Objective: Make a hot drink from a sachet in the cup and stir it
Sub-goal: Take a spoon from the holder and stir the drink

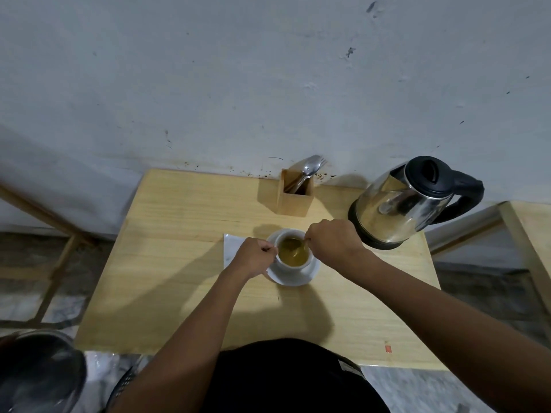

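A white cup [290,268] full of brownish-yellow drink stands on a white saucer [295,278] in the middle of the wooden table [179,263]. My left hand [256,257] is closed on the cup's left side, at its handle. My right hand [331,239] pinches the stem of a spoon [298,244] whose bowl dips into the drink. A white sachet or paper [234,245] lies flat to the left of the saucer, partly hidden under my left hand.
A steel kettle [408,204] with a black lid and handle stands at the right rear. A wooden holder [295,195] with cutlery stands against the wall. A dark round vessel [38,374] is at the lower left, off the table. A second table edge [530,248] lies to the right.
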Tool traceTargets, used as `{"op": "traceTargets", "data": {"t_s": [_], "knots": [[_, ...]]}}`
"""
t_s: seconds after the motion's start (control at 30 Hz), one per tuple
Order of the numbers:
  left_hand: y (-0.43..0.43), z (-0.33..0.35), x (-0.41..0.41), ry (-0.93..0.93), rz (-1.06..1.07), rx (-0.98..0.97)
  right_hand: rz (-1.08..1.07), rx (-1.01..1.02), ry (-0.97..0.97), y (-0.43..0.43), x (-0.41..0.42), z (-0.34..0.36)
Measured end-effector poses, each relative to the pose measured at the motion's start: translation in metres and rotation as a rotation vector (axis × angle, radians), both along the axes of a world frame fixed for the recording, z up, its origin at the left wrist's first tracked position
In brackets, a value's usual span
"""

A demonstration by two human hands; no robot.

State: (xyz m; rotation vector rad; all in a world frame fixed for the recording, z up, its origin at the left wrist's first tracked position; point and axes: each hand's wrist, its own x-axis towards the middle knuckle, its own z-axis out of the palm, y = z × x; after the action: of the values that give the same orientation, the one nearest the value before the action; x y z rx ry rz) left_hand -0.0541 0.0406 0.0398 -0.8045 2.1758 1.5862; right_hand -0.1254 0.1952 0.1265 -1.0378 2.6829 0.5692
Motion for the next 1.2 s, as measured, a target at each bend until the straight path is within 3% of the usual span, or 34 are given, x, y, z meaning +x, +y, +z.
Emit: {"op": "traceTargets", "data": {"t_s": [0.27,0.43,0.73,1.03,1.2], "knots": [[0.007,0.005,-0.007,0.009,-0.032,-0.005,-0.030,0.044,-0.042,0.004,-0.004,0.017],[0.008,0.005,-0.006,0.011,-0.038,-0.026,-0.061,-0.055,-0.161,0.000,-0.005,0.008],[0.008,0.005,-0.007,0.016,-0.032,-0.002,-0.074,-0.016,-0.041,-0.001,-0.011,0.009],[0.009,0.004,-0.007,0.018,-0.041,-0.033,-0.057,-0.017,-0.159,-0.006,-0.006,0.014],[0.008,0.004,-0.006,0.027,-0.035,-0.017,-0.104,-0.087,-0.118,-0.009,-0.009,0.005]]}}
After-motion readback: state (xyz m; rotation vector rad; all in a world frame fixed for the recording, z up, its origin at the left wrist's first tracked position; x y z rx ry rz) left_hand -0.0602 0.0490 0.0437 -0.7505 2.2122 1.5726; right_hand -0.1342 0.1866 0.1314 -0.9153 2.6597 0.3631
